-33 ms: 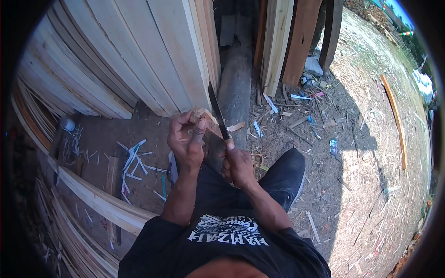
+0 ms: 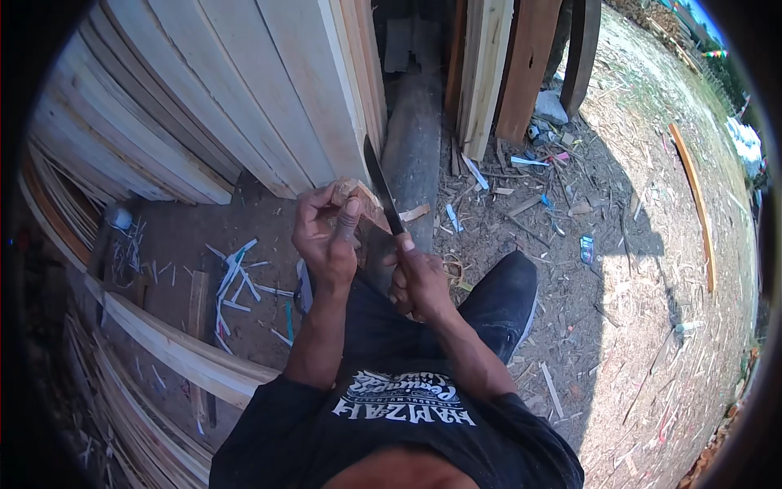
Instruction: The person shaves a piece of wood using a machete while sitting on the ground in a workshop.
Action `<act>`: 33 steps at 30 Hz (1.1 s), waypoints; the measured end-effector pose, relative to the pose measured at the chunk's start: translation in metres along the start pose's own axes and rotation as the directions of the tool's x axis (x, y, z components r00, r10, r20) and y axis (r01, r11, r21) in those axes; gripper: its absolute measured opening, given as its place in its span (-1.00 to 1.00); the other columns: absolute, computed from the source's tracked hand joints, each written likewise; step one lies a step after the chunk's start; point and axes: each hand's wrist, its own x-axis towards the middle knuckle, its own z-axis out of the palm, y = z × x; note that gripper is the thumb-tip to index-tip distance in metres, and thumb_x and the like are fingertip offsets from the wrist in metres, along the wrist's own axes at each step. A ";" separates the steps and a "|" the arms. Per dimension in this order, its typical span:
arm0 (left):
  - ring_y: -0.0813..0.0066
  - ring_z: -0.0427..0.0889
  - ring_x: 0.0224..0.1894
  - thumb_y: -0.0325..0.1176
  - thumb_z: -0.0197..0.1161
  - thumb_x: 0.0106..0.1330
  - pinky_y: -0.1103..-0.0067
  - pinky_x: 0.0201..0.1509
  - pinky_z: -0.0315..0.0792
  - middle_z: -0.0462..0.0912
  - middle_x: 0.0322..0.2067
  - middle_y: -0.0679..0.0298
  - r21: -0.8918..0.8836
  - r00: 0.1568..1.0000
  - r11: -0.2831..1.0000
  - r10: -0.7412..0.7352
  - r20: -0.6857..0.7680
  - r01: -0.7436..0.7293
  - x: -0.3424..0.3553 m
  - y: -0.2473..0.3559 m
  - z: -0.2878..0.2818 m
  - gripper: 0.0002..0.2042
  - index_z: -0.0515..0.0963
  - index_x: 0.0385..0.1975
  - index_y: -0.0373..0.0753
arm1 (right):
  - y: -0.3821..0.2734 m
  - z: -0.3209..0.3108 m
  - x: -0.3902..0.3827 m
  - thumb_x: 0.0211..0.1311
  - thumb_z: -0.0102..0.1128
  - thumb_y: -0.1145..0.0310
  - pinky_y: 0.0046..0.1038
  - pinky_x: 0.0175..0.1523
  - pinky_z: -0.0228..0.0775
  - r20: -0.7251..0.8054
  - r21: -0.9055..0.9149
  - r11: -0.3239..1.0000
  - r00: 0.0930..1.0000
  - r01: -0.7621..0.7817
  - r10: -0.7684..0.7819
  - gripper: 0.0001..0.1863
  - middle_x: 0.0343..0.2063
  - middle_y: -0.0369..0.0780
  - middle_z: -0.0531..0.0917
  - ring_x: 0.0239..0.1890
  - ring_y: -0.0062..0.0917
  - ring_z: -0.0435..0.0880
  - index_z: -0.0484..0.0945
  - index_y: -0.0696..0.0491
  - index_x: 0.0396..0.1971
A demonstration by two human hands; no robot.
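Note:
My left hand (image 2: 327, 236) is closed around a small, rough, pale-brown piece of wood (image 2: 349, 191), pinched between thumb and fingers. In my right hand (image 2: 419, 277) is a long knife (image 2: 381, 184) with a dark, narrow blade. The blade points away from me and slants a little to the left, just right of the wood piece. Its handle is hidden in my fist, with the thumb laid along the top. Whether the edge touches the wood, I cannot tell.
Pale planks (image 2: 236, 81) lean upright at the far left. A thick log (image 2: 411, 147) lies ahead, beyond my hands. More boards (image 2: 486, 81) stand to its right. Wood strips (image 2: 236, 281) and litter cover the ground. A long beam (image 2: 179, 354) crosses at the left.
The knife has shifted slightly left and nearer to the wood piece. My left hand has barely moved; the wood is tilted a little differently. Both grips stay the same.

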 end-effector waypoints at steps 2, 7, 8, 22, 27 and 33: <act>0.53 0.51 -0.20 -0.43 0.30 0.17 0.58 -0.01 0.38 0.55 -0.24 0.22 0.006 0.999 0.999 0.044 0.015 -0.044 0.003 0.000 -0.002 -0.73 0.46 -0.19 -0.40 | -0.035 0.013 -0.024 0.36 -0.08 0.03 -0.51 -0.55 0.26 0.098 -0.031 0.972 0.969 0.231 -0.227 -0.55 -0.77 -0.38 0.32 -0.73 -0.62 0.34 0.45 0.20 -0.34; 0.54 0.51 -0.20 -0.44 0.30 0.18 0.60 -0.02 0.38 0.55 -0.24 0.22 0.003 0.998 1.000 0.012 0.065 -0.012 0.001 -0.003 0.001 -0.74 0.47 -0.19 -0.40 | -0.030 -0.001 -0.030 0.37 -0.07 0.06 -0.48 -0.55 0.26 0.091 0.168 0.256 0.244 0.952 -0.966 -0.57 -0.78 -0.39 0.31 -0.71 -0.60 0.35 0.47 0.20 -0.32; 0.54 0.51 -0.20 -0.44 0.30 0.18 0.60 -0.02 0.38 0.55 -0.24 0.22 -0.002 0.998 1.000 0.030 0.061 -0.030 0.004 0.001 0.003 -0.74 0.47 -0.19 -0.40 | -0.003 -0.010 -0.001 0.36 -0.06 0.06 -0.48 -0.55 0.27 0.202 -0.367 0.513 0.605 0.776 -0.770 -0.56 -0.78 -0.38 0.30 -0.72 -0.60 0.34 0.47 0.21 -0.31; 0.52 0.52 -0.17 -0.44 0.30 0.17 0.58 -0.01 0.39 0.56 -0.23 0.20 0.030 0.999 0.999 0.044 -0.031 -0.043 -0.002 -0.004 -0.005 -0.72 0.46 -0.17 -0.40 | 0.026 -0.028 0.009 0.32 -0.03 -0.01 -0.51 -0.59 0.21 0.242 -0.591 0.233 0.446 0.772 -0.862 -0.51 -0.76 -0.37 0.35 -0.74 -0.60 0.34 0.49 0.21 -0.37; 0.52 0.52 -0.18 -0.46 0.30 0.16 0.59 -0.02 0.38 0.57 -0.24 0.20 0.024 0.999 0.999 0.025 0.022 -0.026 -0.008 -0.002 -0.022 -0.73 0.47 -0.17 -0.39 | -0.018 -0.001 -0.019 0.33 -0.04 0.01 -0.56 -0.59 0.21 0.018 -0.222 0.904 0.929 0.364 -0.370 -0.52 -0.74 -0.36 0.36 -0.72 -0.61 0.35 0.51 0.19 -0.47; 0.54 0.52 -0.19 -0.47 0.29 0.17 0.61 -0.03 0.38 0.56 -0.25 0.22 -0.018 0.998 0.998 0.055 0.015 -0.054 0.000 0.000 -0.004 -0.75 0.47 -0.19 -0.38 | 0.041 -0.034 0.010 0.31 -0.08 -0.13 -0.61 -0.58 0.17 0.169 -0.591 0.354 0.540 0.725 -0.824 -0.42 -0.71 -0.34 0.40 -0.72 -0.70 0.33 0.44 0.21 -0.34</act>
